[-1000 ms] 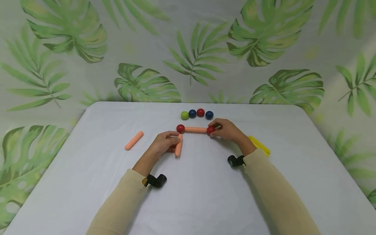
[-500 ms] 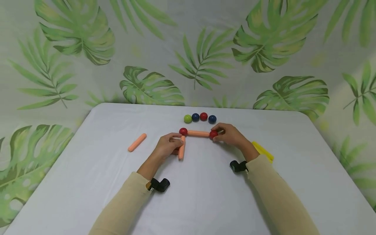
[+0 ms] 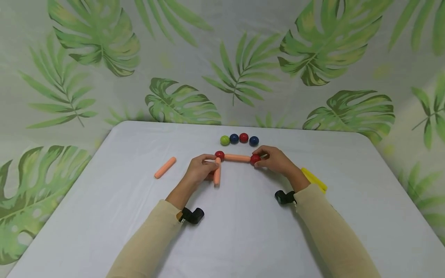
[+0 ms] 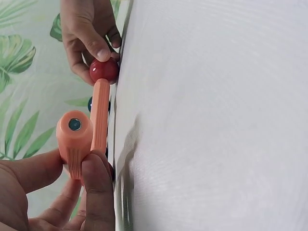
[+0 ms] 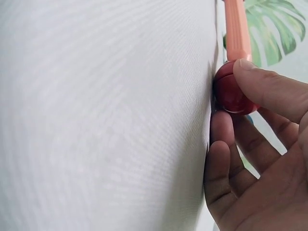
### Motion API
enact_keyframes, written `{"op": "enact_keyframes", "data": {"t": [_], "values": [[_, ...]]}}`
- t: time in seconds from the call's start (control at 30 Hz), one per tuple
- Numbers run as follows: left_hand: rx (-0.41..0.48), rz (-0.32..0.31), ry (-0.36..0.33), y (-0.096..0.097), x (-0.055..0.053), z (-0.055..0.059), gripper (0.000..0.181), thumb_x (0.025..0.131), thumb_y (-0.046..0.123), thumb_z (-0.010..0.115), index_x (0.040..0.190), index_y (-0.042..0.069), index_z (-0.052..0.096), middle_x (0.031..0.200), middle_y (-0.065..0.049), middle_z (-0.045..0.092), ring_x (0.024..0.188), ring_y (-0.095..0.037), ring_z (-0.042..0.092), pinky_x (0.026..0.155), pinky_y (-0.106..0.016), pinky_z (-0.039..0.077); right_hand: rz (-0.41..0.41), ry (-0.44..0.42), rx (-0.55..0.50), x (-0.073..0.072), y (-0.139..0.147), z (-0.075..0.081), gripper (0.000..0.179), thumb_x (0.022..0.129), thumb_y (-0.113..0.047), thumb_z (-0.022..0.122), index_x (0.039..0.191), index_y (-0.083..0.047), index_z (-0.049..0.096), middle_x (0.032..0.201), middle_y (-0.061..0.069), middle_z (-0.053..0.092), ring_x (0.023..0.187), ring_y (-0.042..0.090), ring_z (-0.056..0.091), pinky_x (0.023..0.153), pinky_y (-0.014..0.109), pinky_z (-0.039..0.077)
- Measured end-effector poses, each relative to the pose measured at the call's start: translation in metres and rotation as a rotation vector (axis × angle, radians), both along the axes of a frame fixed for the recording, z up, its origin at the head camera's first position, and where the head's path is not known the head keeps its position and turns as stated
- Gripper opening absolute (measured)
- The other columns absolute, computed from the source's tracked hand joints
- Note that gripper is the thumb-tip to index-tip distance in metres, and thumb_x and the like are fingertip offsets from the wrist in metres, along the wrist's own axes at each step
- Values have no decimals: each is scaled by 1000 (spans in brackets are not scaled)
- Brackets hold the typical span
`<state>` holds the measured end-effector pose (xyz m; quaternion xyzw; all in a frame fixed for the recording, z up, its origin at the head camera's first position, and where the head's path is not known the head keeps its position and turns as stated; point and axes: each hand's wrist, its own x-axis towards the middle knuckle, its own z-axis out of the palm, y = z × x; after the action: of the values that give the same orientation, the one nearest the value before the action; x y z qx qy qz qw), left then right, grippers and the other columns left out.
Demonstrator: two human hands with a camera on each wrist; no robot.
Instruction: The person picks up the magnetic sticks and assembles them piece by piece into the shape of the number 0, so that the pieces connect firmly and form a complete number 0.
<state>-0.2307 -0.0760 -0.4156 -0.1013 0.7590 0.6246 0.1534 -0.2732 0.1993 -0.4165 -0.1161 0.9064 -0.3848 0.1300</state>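
My left hand [image 3: 201,170] pinches an orange magnetic rod [image 3: 217,175] between thumb and fingers. A round metal disc shows in the rod's near end in the left wrist view. Its far end overlaps a red ball [image 3: 219,154]; whether they touch is hard to tell. From that ball a second orange rod [image 3: 237,158] runs right to another red ball [image 5: 236,91]. My right hand [image 3: 276,159] holds this right-hand ball, thumb on top and fingers beneath, and the second rod's end meets the ball there.
Behind the work a green ball [image 3: 225,140], two blue balls [image 3: 234,138] and a red ball [image 3: 243,138] stand in a row. One loose orange rod [image 3: 165,167] lies to the left on the white table [image 3: 243,231]. Yellow rods [image 3: 314,180] lie beside the right forearm.
My left hand has brought its rod up to the left red ball, closing the small gap. My right hand keeps its hold on the other ball. The head view has shifted slightly.
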Motion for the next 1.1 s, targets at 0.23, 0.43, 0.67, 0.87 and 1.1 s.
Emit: {"op": "enact_keyframes", "data": {"t": [0.23, 0.43, 0.67, 0.87, 1.1], "values": [[-15, 14, 3, 3, 0, 2, 37, 92, 18, 69, 128, 13, 63, 101, -9, 69, 75, -11, 63, 64, -24, 54, -7, 2, 1, 0, -1, -1, 39, 89, -14, 73, 126, -10, 63, 130, 16, 62, 115, 32, 60, 97, 42, 52], [-34, 26, -6, 4, -2, 2, 35, 92, 19, 70, 125, 13, 65, 97, -8, 69, 75, -11, 64, 63, -22, 53, -12, 0, 5, 2, -1, 0, 39, 89, -14, 73, 126, -10, 62, 131, 16, 62, 116, 33, 59, 98, 43, 51], [-40, 43, 15, 5, -3, 2, 35, 91, 16, 70, 125, 10, 65, 95, -8, 70, 74, -12, 65, 64, -23, 54, -17, -7, 4, 1, -1, 1, 38, 90, -14, 72, 127, -10, 62, 132, 16, 61, 119, 34, 59, 100, 45, 51], [-74, 41, 15, 6, -4, 2, 34, 90, 19, 72, 122, 11, 67, 92, -7, 70, 72, -11, 64, 62, -22, 53, -24, -7, 4, 0, 0, -1, 39, 89, -15, 73, 126, -10, 62, 131, 16, 62, 116, 33, 58, 98, 43, 51], [-82, 40, 19, 7, -5, 2, 33, 90, 21, 73, 120, 11, 67, 92, -7, 69, 72, -10, 64, 62, -22, 52, -23, -4, 9, 2, -2, 0, 38, 90, -14, 72, 126, -10, 62, 132, 16, 61, 116, 33, 59, 98, 43, 52]]}}
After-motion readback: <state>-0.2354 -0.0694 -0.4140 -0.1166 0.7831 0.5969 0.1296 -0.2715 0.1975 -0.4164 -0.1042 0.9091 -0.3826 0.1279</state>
